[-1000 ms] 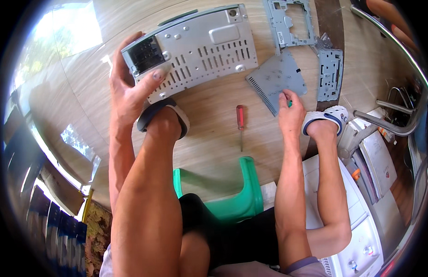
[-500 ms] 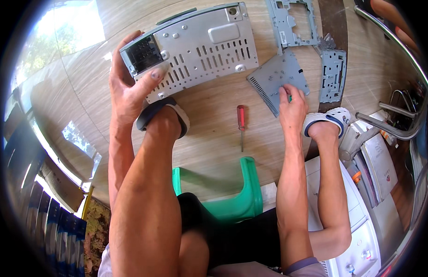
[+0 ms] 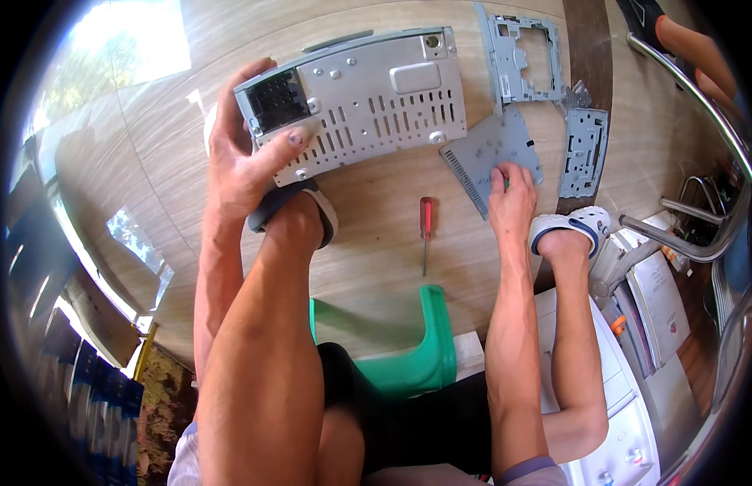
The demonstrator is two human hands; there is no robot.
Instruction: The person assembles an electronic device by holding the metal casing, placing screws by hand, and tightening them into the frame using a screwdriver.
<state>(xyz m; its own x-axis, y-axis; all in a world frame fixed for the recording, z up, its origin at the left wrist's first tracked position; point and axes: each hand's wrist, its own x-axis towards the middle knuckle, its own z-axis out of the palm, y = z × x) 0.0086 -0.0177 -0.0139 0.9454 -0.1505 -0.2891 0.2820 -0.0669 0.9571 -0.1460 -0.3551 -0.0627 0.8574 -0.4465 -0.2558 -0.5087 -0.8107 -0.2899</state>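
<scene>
My left hand (image 3: 245, 166) grips the left end of a silver metal car stereo (image 3: 368, 109), thumb over its slotted face and fingers behind. A black socket block (image 3: 279, 99) shows beside the hand. The box is tilted up off the floor, above my left foot. My right hand (image 3: 512, 198) reaches to a grey metal plate (image 3: 491, 150) on the floor, on which several small screws lie. Its fingers are pinched together, with a bit of green showing between them; what it is stays hidden. Between the hands lies a screwdriver (image 3: 425, 219) with a red handle.
Beyond the plate lie a grey metal frame (image 3: 506, 61) and a slotted grey bracket (image 3: 585, 154). A green plastic stool (image 3: 437, 340) is near me. Curved chrome tubing (image 3: 700, 89) stands at the right, with another person's leg (image 3: 696, 53) behind it. Books (image 3: 655, 300) sit lower right.
The whole view has shifted a little, so things on the floor appear lower. The stereo has moved slightly right in my left hand. My right hand remains pinched at the plate.
</scene>
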